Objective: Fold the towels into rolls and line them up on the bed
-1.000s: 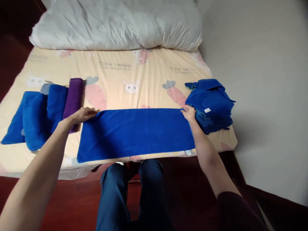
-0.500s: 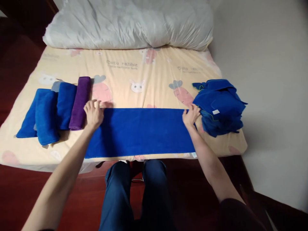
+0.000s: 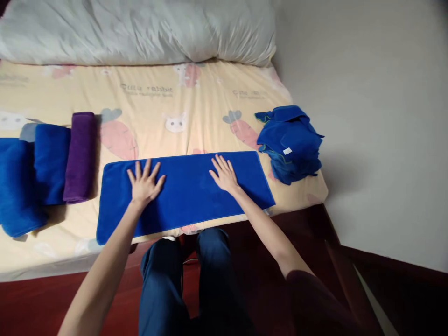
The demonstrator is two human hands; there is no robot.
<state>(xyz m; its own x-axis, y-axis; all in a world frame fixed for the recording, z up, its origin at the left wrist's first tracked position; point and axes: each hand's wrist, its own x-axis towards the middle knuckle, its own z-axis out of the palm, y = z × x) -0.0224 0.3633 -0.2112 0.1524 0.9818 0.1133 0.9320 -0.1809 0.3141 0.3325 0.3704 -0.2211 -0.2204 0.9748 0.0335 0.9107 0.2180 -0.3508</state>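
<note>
Cloth (image 3: 189,193) flat on the bed (image 3: 206,100)
Left hand (image 3: 143,186) and right hand (image 3: 226,177) spread on it, likely keeping it smooth; pile (image 3: 294,135) near, perhaps for easy reach.

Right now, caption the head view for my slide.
Left hand and right hand spread on a blue cloth, between a purple roll and a blue cloth heap, on a patterned bedsheet.

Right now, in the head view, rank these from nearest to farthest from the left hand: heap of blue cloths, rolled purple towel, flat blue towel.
1. Flat blue towel: directly beneath the left hand.
2. Rolled purple towel: off to that hand's left.
3. Heap of blue cloths: far right, past the right hand.
</note>
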